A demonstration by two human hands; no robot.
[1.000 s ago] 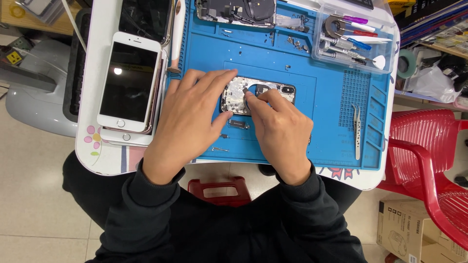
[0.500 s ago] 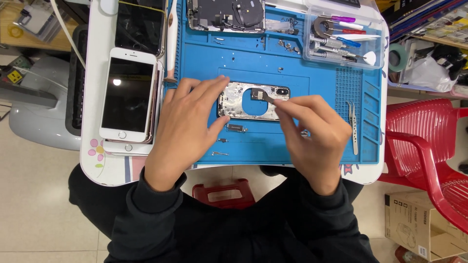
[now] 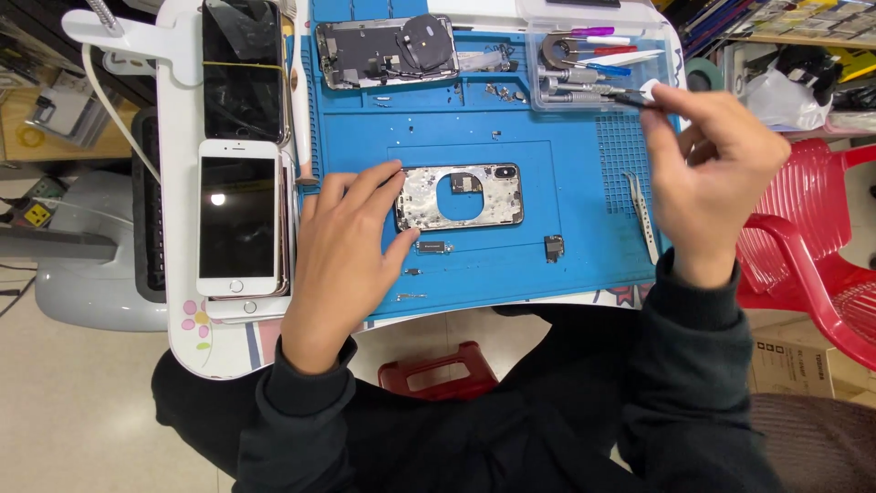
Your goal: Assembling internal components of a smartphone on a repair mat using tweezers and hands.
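Steadying one gutted phone frame (image 3: 459, 196) beside two intact phones (image 3: 237, 219), left hand (image 3: 342, 260).

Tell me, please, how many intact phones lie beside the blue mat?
2: a white phone by the left hand, and a black phone above it. More may lie underneath.

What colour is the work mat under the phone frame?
Blue: the work mat under the phone frame, head view.
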